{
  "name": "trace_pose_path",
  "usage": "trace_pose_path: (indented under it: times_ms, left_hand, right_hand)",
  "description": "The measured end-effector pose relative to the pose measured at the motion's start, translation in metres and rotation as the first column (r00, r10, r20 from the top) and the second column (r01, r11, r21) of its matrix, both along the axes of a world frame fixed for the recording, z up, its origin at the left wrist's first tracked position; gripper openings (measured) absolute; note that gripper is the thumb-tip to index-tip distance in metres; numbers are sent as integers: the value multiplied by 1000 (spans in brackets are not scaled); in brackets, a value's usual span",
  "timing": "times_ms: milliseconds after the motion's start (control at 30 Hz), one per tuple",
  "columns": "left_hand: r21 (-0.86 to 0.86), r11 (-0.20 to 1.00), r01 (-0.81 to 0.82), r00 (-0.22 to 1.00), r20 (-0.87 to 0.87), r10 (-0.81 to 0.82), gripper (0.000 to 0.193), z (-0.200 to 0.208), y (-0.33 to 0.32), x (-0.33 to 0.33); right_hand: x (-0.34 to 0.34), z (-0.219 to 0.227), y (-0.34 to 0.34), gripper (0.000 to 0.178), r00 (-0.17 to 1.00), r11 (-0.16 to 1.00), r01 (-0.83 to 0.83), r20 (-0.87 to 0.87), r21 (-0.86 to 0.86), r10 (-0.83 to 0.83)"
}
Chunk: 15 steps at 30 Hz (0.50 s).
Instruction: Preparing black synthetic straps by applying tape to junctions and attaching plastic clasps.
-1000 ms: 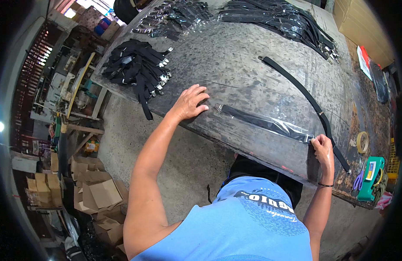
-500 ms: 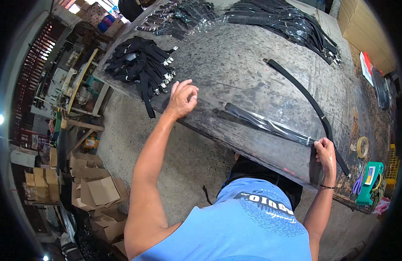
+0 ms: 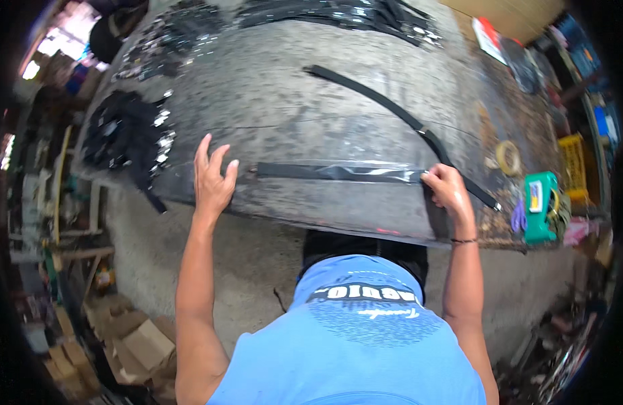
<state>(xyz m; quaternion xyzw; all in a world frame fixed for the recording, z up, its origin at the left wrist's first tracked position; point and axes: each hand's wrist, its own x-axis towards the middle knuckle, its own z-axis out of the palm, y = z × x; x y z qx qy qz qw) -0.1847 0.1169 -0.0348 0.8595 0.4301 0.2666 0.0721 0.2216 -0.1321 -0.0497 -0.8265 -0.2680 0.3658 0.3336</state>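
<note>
A black strap in a clear plastic sleeve [image 3: 338, 173] lies flat along the near edge of the dark, worn table. My right hand [image 3: 449, 190] pinches the right end of this sleeve between thumb and fingers. Just beyond the sleeve's left end, my left hand [image 3: 214, 181] hovers with its fingers spread and holds nothing. Behind them, a loose black strap with metal clips [image 3: 385, 104] curves from the table's middle toward the right, passing behind my right hand. Left of my left hand, a heap of black straps with shiny clips [image 3: 119, 131] hangs partly over the edge.
More plastic-wrapped black straps [image 3: 318, 15] lie along the far side, with another shiny heap [image 3: 170, 40] at far left. At right are a tape roll [image 3: 507, 158], a green tape dispenser [image 3: 541, 209] and purple-handled scissors [image 3: 519, 217]. Cardboard boxes [image 3: 139, 347] stand on the floor at left.
My view has turned, shifting the scene leftward. My left hand's fingers have spread from a curl, and the hand is closer to the sleeve's left end. My right hand keeps its pinch.
</note>
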Motion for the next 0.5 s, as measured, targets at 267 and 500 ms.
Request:
trace_pose_path:
  times_ms: [267,500]
  left_hand:
    - [-104,976,189,978,-67,-197,50,-49,-36,61]
    - [-87,995,39,964,-259,-61,47,-58,-40,49]
  right_hand:
    - [16,1,-20,28,970,999,53,238,2,-52]
    - [22,-10,-17,29,953,1000,1,303,-19,5]
